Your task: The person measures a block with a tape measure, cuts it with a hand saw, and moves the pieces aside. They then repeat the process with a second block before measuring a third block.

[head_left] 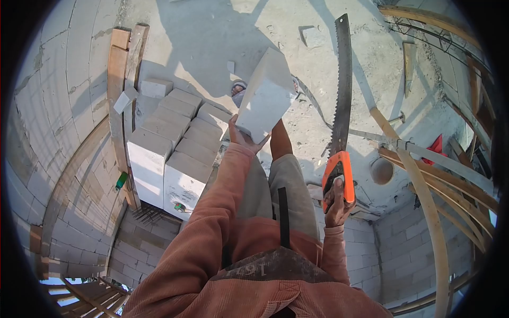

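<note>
My left hand (245, 138) grips the near lower end of a pale aerated concrete block (269, 98). The block is tilted in front of my legs, and its far end partly covers my feet. In my right hand (336, 204) is a hand saw (342, 95), fingers wrapped round its orange handle. The toothed blade points away from me, to the right of the block and apart from it. Whether the block rests on anything is hidden.
Stacked concrete blocks (159, 127) stand at the left, beside upright wooden boards (117, 74). A green bottle (121, 180) is near the left wall. On the right are a long wooden pole (424, 212), several planks (456, 183), a hammer (397, 118) and a red object (435, 150).
</note>
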### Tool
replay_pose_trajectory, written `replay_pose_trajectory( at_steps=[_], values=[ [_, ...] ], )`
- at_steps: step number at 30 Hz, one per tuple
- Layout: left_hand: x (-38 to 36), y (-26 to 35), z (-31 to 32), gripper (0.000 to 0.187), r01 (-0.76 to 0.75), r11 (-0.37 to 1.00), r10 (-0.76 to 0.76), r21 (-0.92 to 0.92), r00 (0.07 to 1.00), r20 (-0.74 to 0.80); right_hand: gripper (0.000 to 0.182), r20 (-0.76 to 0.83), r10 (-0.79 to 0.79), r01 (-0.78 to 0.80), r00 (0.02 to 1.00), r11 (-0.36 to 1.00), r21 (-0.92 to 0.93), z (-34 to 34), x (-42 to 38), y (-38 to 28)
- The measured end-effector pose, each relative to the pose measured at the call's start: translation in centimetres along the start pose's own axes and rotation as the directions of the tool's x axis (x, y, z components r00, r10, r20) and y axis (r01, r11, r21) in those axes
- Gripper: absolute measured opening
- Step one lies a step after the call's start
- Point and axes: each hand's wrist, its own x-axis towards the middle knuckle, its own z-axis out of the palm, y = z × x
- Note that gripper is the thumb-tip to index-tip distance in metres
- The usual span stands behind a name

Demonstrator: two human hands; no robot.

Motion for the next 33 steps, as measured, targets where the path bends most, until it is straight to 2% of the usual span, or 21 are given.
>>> replay_pose_trajectory(
  at_steps=[2,3,5,6,9,12,14,16,17,18,20,21,22,23,25,26,27,29,30,32,33],
  values=[
    [1.2,-3.5,-0.3,0.065,-0.019,0.983,0.031,-0.183,0.998,0.062,0.028,0.002,-0.012,0.012,1.0,1.0,-0.007,-0.4,0.0,-0.4],
    [1.1,-4.6,0.0,0.064,-0.03,0.98,0.039,-0.199,0.998,0.042,0.028,0.002,-0.018,0.018,1.0,1.0,-0.006,-0.5,0.0,-0.5],
    [0.9,-5.8,0.7,0.063,-0.059,0.972,0.062,-0.225,0.998,0.003,0.028,-0.026,0.012,-0.012,1.0,1.0,0.002,-1.2,-0.2,0.9],
    [1.2,-5.9,0.7,0.064,-0.062,0.971,0.073,-0.232,0.997,0.038,0.028,-0.04,0.022,-0.022,0.999,1.0,0.011,-1.1,0.0,1.1],
    [1.5,-4.9,-0.2,0.06,0.015,0.99,-0.003,-0.141,0.997,0.081,0.028,-0.052,0.076,-0.071,0.996,0.993,0.098,-0.4,-0.8,1.3],
    [2.4,-1.3,-3.1,0.065,0.023,0.976,0.017,0.218,0.983,-0.183,0.031,-0.048,0.107,-0.102,0.993,0.99,0.096,-0.3,-1.4,2.3],
    [0.7,1.6,-2.3,0.082,-0.105,0.845,0.253,0.524,0.942,-0.219,0.035,-0.05,0.166,-0.159,0.985,0.981,0.114,0.0,-1.7,2.2],
    [-3.1,3.3,3.5,0.08,-0.159,0.56,0.47,0.813,0.869,-0.153,0.036,-0.047,0.218,-0.212,0.975,0.971,0.115,-0.2,-1.7,3.1],
    [-2.5,4.6,3.7,0.081,-0.338,0.165,0.625,0.927,0.763,0.166,0.037,-0.05,0.252,-0.245,0.966,0.963,0.117,-0.3,-1.8,3.7],
    [-1.7,5.5,4.1,0.082,-0.45,-0.26,0.611,0.854,0.609,0.506,0.039,-0.037,0.292,-0.284,0.956,0.948,0.145,-0.2,-1.9,4.1],
    [-4.8,4.6,10.7,0.079,-0.471,-0.679,0.298,0.563,0.523,0.798,0.039,-0.041,0.322,-0.312,0.946,0.936,0.162,0.0,-2.2,4.2],
    [-5.6,4.1,13.1,0.082,-0.419,-0.85,0.057,0.32,0.529,0.846,0.039,-0.041,0.336,-0.325,0.941,0.93,0.169,0.1,-2.3,4.3],
    [-6.2,3.7,15.3,0.085,-0.369,-0.929,-0.188,0.032,0.541,0.82,0.039,-0.041,0.322,-0.308,0.946,0.931,0.193,0.3,-2.5,4.5],
    [-6.3,3.3,16.7,0.088,-0.324,-0.907,-0.413,-0.27,0.555,0.722,0.039,-0.046,0.34,-0.32,0.939,0.917,0.24,0.7,-2.5,4.8],
    [-5.8,2.8,18.6,0.078,-0.462,-0.715,-0.691,-0.525,0.585,0.425,0.039,-0.066,0.374,-0.333,0.925,0.883,0.331,1.8,-2.9,5.1],
    [-5.5,2.5,19.6,0.073,-0.533,-0.581,-0.783,-0.616,0.571,0.245,0.038,-0.065,0.411,-0.367,0.909,0.865,0.341,2.2,-3.2,5.1],
    [-4.7,2.3,19.8,0.068,-0.492,-0.444,-0.832,-0.749,0.536,0.14,0.039,-0.089,0.426,-0.364,0.9,0.849,0.383,2.7,-3.6,4.8],
    [-1.9,3.1,18.5,0.059,-0.368,-0.124,-0.871,-0.921,0.486,-0.077,0.039,-0.125,0.453,-0.353,0.883,0.815,0.458,4.2,-4.4,3.9],
    [-0.1,3.4,17.9,0.056,-0.484,-0.112,-0.857,-0.868,0.489,-0.162,0.04,-0.17,0.429,-0.301,0.887,0.818,0.49,5.0,-4.8,4.1],
    [-0.2,2.0,19.1,0.056,-0.491,-0.018,-0.765,-0.871,0.567,-0.304,0.041,-0.268,0.393,-0.197,0.88,0.815,0.546,7.3,-6.3,4.8],
    [-0.3,1.3,19.3,0.055,-0.494,0.027,-0.71,-0.869,0.603,-0.365,0.041,-0.283,0.47,-0.251,0.836,0.787,0.563,8.3,-6.9,4.2]
  ],
)
